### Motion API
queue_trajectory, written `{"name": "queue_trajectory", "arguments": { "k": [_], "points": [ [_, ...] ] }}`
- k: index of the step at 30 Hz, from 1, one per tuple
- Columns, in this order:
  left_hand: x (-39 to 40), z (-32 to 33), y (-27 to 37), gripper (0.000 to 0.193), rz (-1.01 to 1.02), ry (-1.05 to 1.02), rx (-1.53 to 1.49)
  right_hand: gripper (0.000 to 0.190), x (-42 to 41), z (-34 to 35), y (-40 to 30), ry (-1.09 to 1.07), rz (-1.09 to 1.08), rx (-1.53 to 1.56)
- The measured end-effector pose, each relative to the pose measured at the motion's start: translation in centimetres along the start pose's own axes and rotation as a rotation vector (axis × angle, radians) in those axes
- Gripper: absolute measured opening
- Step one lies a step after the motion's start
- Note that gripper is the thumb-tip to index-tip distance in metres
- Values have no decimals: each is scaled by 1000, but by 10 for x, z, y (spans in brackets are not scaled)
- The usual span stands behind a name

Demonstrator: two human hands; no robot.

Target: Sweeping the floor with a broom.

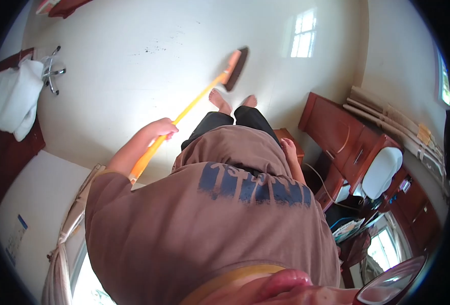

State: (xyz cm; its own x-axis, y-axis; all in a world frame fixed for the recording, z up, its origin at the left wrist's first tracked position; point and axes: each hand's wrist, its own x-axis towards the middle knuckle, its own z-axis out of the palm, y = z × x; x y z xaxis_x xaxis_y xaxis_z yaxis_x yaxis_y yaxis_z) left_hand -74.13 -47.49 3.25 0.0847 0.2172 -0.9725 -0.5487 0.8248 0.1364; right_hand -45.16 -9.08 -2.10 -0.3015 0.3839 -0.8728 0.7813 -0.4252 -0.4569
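Observation:
My left hand (164, 129) is closed around the yellow-orange handle of a broom (195, 102). The handle slants from beside my left upper arm up to an orange head with dark bristles, just past my bare feet (220, 101). The bristles look slightly blurred, and whether they touch the pale floor (106, 87) cannot be told. Small dark specks of debris (156, 48) lie on the floor to the left of the broom head. My right hand (289, 146) hangs by my right thigh, with its fingers bent; nothing shows in it, but its palm is hidden.
A reddish-brown wooden desk (333, 133) stands at right, with a white seat or cover (382, 172) beside it. Long flat cardboard packages (396, 122) lean along the wall. At left are a white cloth (16, 97) and a chrome wheeled chair base (52, 71). A curtain (59, 259) hangs lower left.

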Motion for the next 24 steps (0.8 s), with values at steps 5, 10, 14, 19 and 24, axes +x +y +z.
{"name": "queue_trajectory", "arguments": {
  "k": [5,10,14,19,24],
  "points": [
    [-42,-44,-6,14,-90,313,-192,30,58,-6,-32,-60,-171,-293],
    [-75,-20,16,14,-13,438,-370,28,93,-20,-113,-147,-222,-395],
    [-102,36,52,14,52,421,-610,28,144,-45,-160,-143,-146,-357],
    [-75,82,108,11,190,200,-655,30,167,-50,-239,-126,-67,-448],
    [-8,83,195,15,388,49,-497,29,173,-42,-292,-120,-81,-600]
  ]
}}
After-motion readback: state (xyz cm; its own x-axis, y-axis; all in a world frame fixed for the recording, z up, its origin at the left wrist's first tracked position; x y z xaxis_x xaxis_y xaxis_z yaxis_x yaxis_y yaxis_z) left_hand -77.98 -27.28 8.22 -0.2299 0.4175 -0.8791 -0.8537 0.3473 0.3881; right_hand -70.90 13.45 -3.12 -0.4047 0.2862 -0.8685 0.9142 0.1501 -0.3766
